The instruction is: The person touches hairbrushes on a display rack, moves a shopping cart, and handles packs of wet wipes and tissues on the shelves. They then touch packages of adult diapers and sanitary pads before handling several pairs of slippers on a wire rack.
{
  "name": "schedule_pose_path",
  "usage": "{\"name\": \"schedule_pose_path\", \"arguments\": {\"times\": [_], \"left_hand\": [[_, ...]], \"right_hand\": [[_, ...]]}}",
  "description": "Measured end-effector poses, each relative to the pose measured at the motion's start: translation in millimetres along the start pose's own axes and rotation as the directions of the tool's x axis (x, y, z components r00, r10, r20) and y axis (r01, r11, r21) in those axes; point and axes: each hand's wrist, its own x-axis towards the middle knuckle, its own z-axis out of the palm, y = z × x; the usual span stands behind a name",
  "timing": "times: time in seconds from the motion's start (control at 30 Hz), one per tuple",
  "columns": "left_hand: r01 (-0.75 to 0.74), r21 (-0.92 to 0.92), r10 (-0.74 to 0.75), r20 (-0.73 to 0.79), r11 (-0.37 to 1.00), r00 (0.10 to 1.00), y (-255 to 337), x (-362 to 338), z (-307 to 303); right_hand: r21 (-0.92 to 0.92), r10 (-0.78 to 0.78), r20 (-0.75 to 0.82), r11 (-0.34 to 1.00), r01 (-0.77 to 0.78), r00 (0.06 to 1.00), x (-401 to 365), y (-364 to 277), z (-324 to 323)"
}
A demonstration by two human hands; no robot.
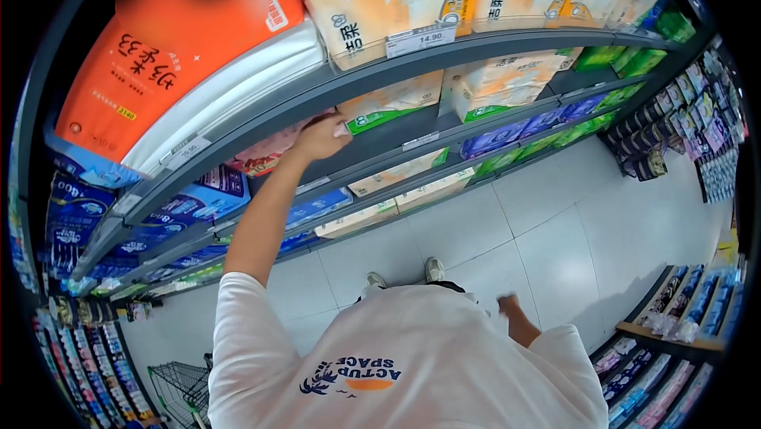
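My left hand reaches into the shelf level below the top row, its fingers curled closed. It is at the left end of a beige tissue pack with a green stripe, and a pink pack lies on its other side. What the fingers hold, if anything, is hidden. Low on the right, my right hand hangs beside my body, smeared by motion and touching no shelf.
Large orange and beige tissue packs fill the top shelf, above price tags. Blue packs sit lower left. A shopping cart stands behind me at left. Other stocked racks flank the tiled floor.
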Motion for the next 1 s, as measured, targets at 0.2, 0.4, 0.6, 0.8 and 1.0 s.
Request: {"name": "schedule_pose_path", "arguments": {"times": [0.2,0.4,0.6,0.8,1.0], "left_hand": [[-0.060,-0.243,0.035,-0.102,0.968,0.994,-4,89,39],[-0.102,0.053,0.105,-0.072,0.993,0.992,105,96,35],[-0.361,-0.103,0.372,0.118,0.927,0.921,193,135,66],[-0.378,-0.071,0.383,0.071,0.923,0.921,219,154,88],[-0.184,0.114,0.186,-0.012,0.976,0.982,252,163,99]], "right_hand": [[0.675,0.268,0.344,0.595,-0.436,0.900,-154,-15,-12],[0.958,0.355,-0.086,0.287,-0.021,0.931,-112,-73,-77],[0.890,0.049,-0.416,0.228,0.395,0.908,-136,-154,-149],[0.939,0.186,-0.290,0.247,0.241,0.939,-105,-88,-98],[0.990,0.404,0.127,0.007,-0.142,0.906,-118,19,-1]]}}
